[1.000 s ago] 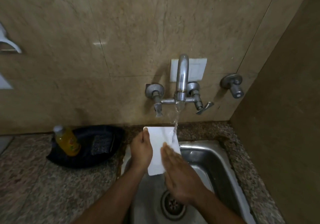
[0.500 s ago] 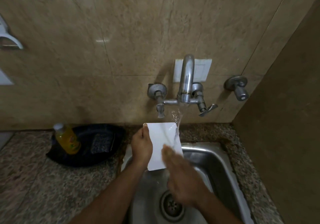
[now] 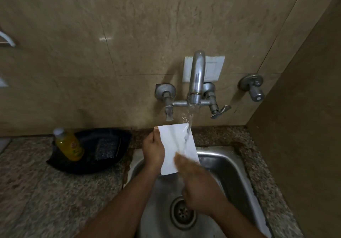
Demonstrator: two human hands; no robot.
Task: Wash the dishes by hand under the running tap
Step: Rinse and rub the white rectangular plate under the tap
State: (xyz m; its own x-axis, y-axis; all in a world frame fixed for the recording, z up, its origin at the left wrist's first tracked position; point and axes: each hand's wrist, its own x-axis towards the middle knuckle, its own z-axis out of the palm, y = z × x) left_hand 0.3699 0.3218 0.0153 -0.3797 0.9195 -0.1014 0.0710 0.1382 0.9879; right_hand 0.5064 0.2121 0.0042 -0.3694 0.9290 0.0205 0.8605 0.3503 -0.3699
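Note:
A white rectangular plate [image 3: 175, 141] is held tilted over the steel sink [image 3: 230, 165]. Water runs from the metal tap [image 3: 197, 75] onto the plate's upper right part. My left hand [image 3: 154, 150] grips the plate's left edge, thumb on its top corner. My right hand [image 3: 199, 184] lies flat against the plate's lower right face, fingers straight and blurred with motion. The plate's lower right corner is hidden behind that hand.
A black tray [image 3: 110, 164] on the granite counter [image 3: 46, 201] holds a yellow dish-soap bottle [image 3: 69, 144] and a dark scrub pad [image 3: 107, 148]. The drain [image 3: 182, 213] lies below my right hand. A brown side wall [image 3: 304, 127] closes the right.
My right hand has slid down the plate's face toward me, in a rubbing motion. The left hand keeps its grip and the water keeps running.

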